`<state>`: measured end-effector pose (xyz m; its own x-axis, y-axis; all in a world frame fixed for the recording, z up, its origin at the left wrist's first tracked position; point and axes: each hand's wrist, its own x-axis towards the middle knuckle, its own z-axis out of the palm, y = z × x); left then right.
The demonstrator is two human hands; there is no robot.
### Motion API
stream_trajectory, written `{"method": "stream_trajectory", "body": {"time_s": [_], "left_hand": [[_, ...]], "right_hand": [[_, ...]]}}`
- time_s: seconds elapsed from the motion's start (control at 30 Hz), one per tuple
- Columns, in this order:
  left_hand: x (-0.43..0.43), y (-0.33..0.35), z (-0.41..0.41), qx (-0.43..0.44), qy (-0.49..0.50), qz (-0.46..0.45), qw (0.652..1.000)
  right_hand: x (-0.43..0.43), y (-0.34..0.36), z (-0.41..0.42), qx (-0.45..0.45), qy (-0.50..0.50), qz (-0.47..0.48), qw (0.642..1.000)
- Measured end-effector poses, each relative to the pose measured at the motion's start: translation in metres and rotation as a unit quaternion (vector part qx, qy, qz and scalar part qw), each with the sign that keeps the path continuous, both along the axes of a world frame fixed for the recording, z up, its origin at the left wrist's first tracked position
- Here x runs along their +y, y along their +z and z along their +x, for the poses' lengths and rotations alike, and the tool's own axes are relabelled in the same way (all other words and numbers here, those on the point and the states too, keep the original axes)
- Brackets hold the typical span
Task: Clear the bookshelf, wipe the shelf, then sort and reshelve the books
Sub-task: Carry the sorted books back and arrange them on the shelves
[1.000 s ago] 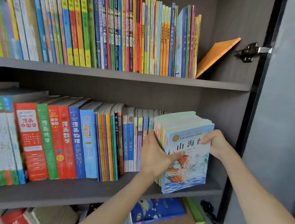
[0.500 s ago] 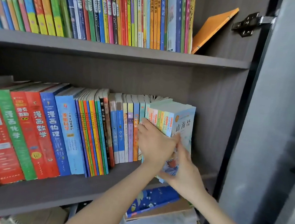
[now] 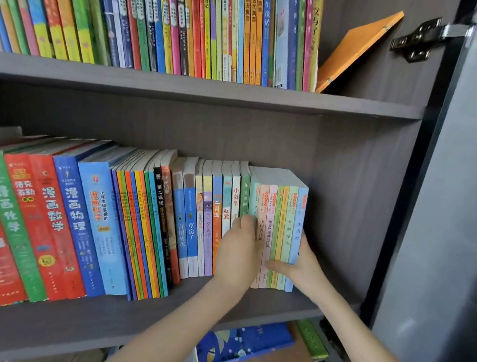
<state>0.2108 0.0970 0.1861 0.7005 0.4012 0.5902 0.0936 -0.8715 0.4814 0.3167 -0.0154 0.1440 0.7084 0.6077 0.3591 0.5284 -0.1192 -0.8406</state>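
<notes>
A batch of thin pastel-spined books (image 3: 284, 213) stands upright at the right end of the row on the middle shelf (image 3: 78, 319), spines facing out. My left hand (image 3: 237, 255) lies against the spines at the batch's left edge and presses on them; its fingertips are hidden. My right hand (image 3: 303, 268) grips the batch's lower right side, thumb laid across the spines and fingers behind the outermost light blue cover. Further left, the row of larger red, green and blue books (image 3: 57, 223) leans slightly.
The upper shelf (image 3: 182, 86) is packed with thin colourful books, and an orange book (image 3: 356, 47) leans against the side wall. A gap lies between the batch and the cabinet wall (image 3: 358, 204). The door (image 3: 456, 226) stands open at right. Below, a blue book (image 3: 241, 344) tops a flat stack.
The batch, held out with its cover showing, has been turned and slid into the row with spines out. My right hand moved from its far top corner to its lower right.
</notes>
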Motion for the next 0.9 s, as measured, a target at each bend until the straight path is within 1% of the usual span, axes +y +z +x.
{"method": "stream_trajectory", "body": {"time_s": [0.07,0.2,0.33,0.4,0.53,0.63,0.8,0.9], "left_hand": [[0.008,0.001,0.005,0.022,0.012,-0.004,1.0],[0.019,0.003,0.021,0.091,0.043,0.046,0.994],[0.022,0.002,0.034,0.177,0.094,0.098,0.975],[0.02,0.002,0.035,0.193,0.116,0.118,0.967],[0.021,0.007,0.027,0.204,0.107,0.109,0.967],[0.028,0.01,0.015,0.208,0.105,0.082,0.969],[0.031,0.015,-0.001,0.166,0.105,0.054,0.979],[0.028,0.019,-0.01,0.135,0.105,0.057,0.984]], "right_hand": [[0.004,0.002,0.008,0.001,0.008,-0.005,1.0],[0.016,0.006,0.024,0.008,0.022,-0.005,1.0],[0.026,0.007,0.038,0.003,0.021,-0.015,1.0],[0.027,0.005,0.042,0.003,0.026,-0.02,0.999],[0.025,0.007,0.04,0.004,0.04,-0.031,0.999],[0.02,0.013,0.037,-0.002,0.053,-0.032,0.998],[0.01,0.024,0.036,0.038,0.009,0.003,0.999],[0.004,0.035,0.026,0.043,-0.014,0.013,0.999]]}}
